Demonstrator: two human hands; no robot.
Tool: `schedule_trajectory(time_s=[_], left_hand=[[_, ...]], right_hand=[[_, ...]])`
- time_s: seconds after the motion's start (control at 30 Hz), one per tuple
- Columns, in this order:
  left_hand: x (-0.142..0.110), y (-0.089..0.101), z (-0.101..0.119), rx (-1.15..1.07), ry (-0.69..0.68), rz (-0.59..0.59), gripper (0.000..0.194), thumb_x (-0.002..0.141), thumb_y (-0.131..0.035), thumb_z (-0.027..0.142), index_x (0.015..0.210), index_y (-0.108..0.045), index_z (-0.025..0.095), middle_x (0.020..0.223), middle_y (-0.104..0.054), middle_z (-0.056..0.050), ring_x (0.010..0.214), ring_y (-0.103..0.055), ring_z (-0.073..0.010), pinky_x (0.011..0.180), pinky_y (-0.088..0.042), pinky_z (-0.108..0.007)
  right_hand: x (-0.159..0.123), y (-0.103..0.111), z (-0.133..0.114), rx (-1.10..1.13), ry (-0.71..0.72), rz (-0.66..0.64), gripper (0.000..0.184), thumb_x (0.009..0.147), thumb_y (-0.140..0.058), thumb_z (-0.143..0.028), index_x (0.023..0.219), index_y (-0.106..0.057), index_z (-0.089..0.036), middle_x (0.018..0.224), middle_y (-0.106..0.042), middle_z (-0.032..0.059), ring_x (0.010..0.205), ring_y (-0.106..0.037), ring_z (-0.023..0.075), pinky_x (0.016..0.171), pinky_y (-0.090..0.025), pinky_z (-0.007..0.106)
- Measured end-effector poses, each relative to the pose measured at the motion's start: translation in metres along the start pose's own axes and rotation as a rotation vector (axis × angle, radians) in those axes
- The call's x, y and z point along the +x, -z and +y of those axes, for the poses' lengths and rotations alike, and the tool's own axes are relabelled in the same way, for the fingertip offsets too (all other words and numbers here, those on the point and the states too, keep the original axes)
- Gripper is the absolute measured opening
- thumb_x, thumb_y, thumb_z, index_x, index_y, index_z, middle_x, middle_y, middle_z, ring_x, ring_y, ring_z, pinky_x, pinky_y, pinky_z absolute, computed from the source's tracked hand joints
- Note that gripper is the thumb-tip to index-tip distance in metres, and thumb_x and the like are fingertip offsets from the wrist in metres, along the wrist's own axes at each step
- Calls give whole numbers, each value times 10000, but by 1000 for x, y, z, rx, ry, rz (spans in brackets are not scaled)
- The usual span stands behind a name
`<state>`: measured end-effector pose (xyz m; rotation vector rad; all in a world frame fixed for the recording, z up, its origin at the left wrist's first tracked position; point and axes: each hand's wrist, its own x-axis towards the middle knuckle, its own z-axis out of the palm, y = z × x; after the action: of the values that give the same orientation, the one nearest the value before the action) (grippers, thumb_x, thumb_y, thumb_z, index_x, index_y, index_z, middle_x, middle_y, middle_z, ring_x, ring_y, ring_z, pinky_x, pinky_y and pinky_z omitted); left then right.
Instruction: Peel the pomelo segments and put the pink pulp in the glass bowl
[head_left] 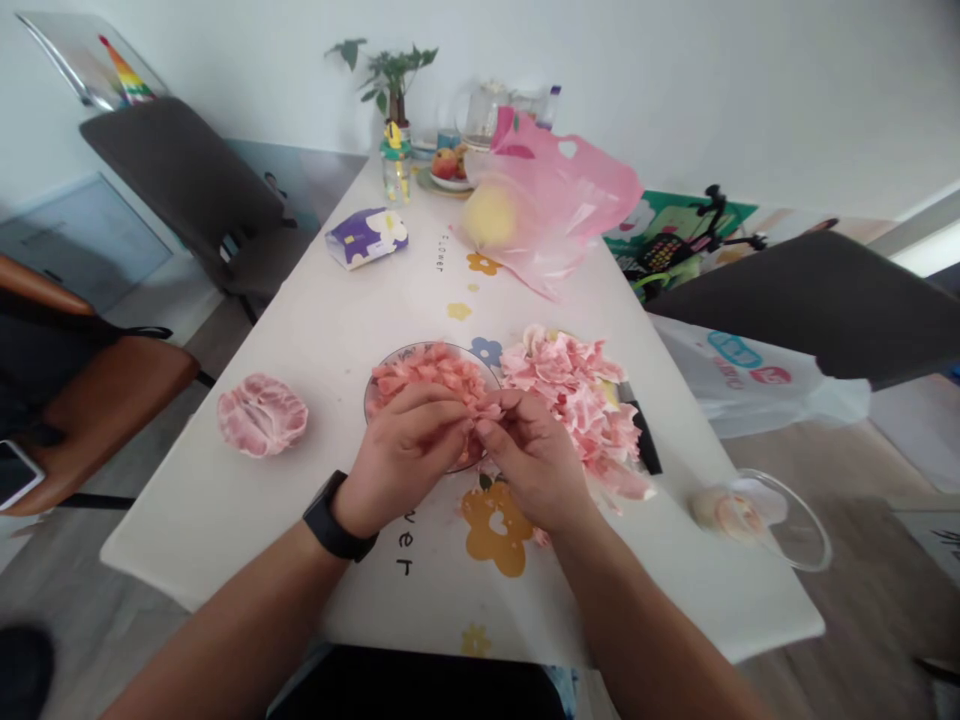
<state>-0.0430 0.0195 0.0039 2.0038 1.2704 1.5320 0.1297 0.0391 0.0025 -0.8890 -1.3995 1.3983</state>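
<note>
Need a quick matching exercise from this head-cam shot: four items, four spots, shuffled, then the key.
Items:
1. Black wristwatch
2. Peeled citrus half
3. Pile of pink citrus shreds
4. Yellow fruit

Spots:
A. Inside the pink plastic bag
B. Around the left wrist
C. On the table, left of the bowl
D. Right of the bowl

Pairs: 1-B, 2-C, 3-D, 4-A
</note>
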Motion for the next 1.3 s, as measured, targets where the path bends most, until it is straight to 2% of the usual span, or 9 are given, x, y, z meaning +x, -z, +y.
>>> schedule_trajectory(time_s=[0.2,0.33,0.47,0.67,0.8,0.93,1.03,1.17,1.3], left_hand=[[1,-4,5,-146,232,13,126,888,-686,164,825,-769,235,924,-765,-39,939,-704,-194,892,-584,-345],[2,-3,4,-334,419,-4,107,894,-707,228,810,-771,240,900,-752,-27,914,-686,-192,897,-566,-344],[1,-2,-1,-424,536,10,121,914,-725,284,811,-771,239,902,-750,-16,894,-680,-184,910,-554,-333],[-1,-2,-3,-623,686,61,123,891,-787,352,834,-792,244,824,-758,3,764,-690,-163,770,-577,-302],[-2,-3,-5,-681,748,141,137,860,-824,372,872,-803,238,911,-788,-10,829,-711,-173,756,-578,-289],[0,-2,-8,-744,754,220,125,859,-833,355,901,-803,242,1003,-778,0,869,-702,-136,805,-572,-255],[1,0,-7,-797,766,226,150,847,-849,361,893,-791,230,942,-762,1,790,-684,-121,763,-577,-251],[2,0,-6,-814,775,228,151,858,-838,370,907,-785,238,854,-751,9,684,-655,-116,687,-576,-259],[1,0,-4,-800,732,226,118,853,-836,347,883,-781,246,831,-759,7,691,-668,-120,658,-564,-245]], right_hand=[[0,-8,-4,32,-97,41,244,890,-765,-346,858,-549,-239,751,-586,-48,594,-595,104,568,-582,252],[0,-8,-6,71,-105,23,240,880,-770,-371,875,-568,-241,734,-607,-53,571,-608,107,563,-590,265],[0,-6,-6,100,-108,0,228,901,-752,-382,871,-569,-249,677,-623,-60,559,-614,116,570,-591,272],[0,0,1,161,-87,-46,227,933,-762,-404,915,-599,-246,681,-663,-57,579,-650,120,616,-604,280],[0,1,1,258,-73,-49,250,914,-797,-413,907,-608,-249,661,-644,-67,555,-625,110,589,-582,261],[1,0,-2,284,-91,4,309,830,-854,-422,856,-601,-247,689,-600,-69,536,-587,106,531,-548,255],[2,1,-2,257,-86,60,263,813,-837,-368,871,-611,-246,725,-601,-59,557,-576,105,522,-519,245],[3,6,2,217,-90,224,152,807,-733,-245,846,-586,-245,677,-543,-70,533,-527,97,496,-439,221],[5,9,2,261,-127,241,124,774,-675,-215,878,-612,-243,696,-548,-62,551,-563,114,496,-445,233]])
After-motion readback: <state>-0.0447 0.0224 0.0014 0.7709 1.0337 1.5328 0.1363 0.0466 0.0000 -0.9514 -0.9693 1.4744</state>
